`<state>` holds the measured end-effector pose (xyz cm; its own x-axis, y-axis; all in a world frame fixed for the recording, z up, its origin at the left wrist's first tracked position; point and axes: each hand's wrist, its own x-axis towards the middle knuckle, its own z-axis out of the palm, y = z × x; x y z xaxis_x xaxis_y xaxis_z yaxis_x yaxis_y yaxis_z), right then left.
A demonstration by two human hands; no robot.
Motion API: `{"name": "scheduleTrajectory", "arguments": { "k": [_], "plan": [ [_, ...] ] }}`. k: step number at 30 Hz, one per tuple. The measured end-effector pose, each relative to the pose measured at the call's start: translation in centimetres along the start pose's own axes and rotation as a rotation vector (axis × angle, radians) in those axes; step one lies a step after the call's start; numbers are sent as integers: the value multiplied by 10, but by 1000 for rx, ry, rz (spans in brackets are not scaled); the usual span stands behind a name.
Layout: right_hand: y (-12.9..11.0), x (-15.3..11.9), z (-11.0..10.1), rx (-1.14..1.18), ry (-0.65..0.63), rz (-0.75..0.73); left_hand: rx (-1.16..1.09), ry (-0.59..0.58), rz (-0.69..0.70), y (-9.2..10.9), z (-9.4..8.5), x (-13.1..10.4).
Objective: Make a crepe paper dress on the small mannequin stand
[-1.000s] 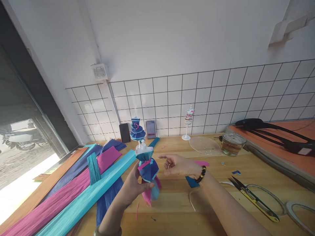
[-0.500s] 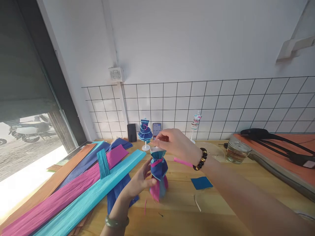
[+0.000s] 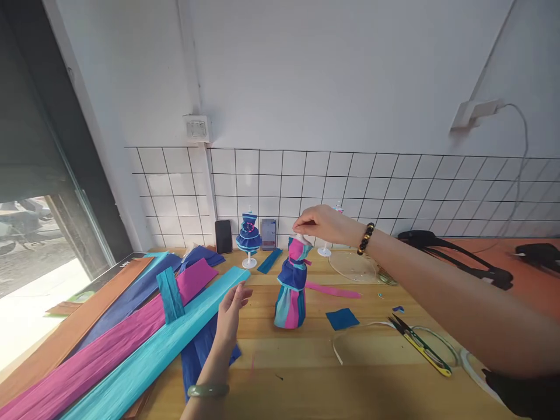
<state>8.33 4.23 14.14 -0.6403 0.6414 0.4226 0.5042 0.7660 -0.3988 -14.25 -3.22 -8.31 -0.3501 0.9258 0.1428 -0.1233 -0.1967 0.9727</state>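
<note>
Half a second ago my left hand [image 3: 231, 306] was at the dress form [image 3: 293, 274]; now it hangs apart to the left, fingers loosely parted, holding nothing. My right hand [image 3: 326, 224] pinches the top, and a different side faces me, with a striped skirt. The form is upright, mid-table [image 3: 306, 379]. I count two more: a blue-tiered form [image 3: 249, 239] and a third form [image 3: 324, 252], partly behind my right hand. There are two phones [image 3: 223, 237] [image 3: 268, 234], one pair of snips [image 3: 420, 345], one blue square [image 3: 342, 319] and one loose pink strip [image 3: 335, 290].
</note>
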Motion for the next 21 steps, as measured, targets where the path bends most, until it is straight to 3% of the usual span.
{"name": "scheduleTrajectory", "arguments": {
  "k": [8,21],
  "plan": [
    [42,17,-32,-254,-111,115,102,-72,-15,-11,2,3],
    [100,41,-29,-395,-79,203,291,-191,-44,-33,5,7]
  ]
}}
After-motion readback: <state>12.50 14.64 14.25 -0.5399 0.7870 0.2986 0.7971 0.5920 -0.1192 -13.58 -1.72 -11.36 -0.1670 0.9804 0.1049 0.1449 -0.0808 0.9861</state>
